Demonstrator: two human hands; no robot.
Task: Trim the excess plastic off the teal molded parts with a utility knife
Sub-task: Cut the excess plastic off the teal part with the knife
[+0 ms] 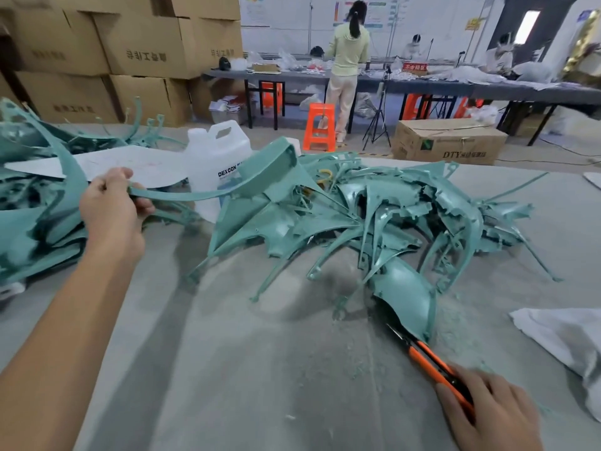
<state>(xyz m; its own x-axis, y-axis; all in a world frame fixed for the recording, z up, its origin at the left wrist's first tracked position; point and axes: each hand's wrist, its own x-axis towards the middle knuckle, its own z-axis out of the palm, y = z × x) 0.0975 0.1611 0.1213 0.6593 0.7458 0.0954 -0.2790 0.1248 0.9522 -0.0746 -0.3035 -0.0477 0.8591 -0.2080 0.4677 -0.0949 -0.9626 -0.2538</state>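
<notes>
Left hand point(110, 206) is out on the far left, fingers and thumb pinched round the thin strip end of a long teal molded part point(260, 177). That part runs right toward the big pile of teal parts point(406, 209) mid-table. Right hand point(487, 415) is down at the near right, fingers curled over the back of the orange utility knife point(429, 356), well apart from the held part. The knife's blade end sits right against the near edge of a curved teal shell point(406, 294). White jug point(218, 151) stands just behind the held part, and shavings point(357, 369) dot the grey table point(244, 369).
</notes>
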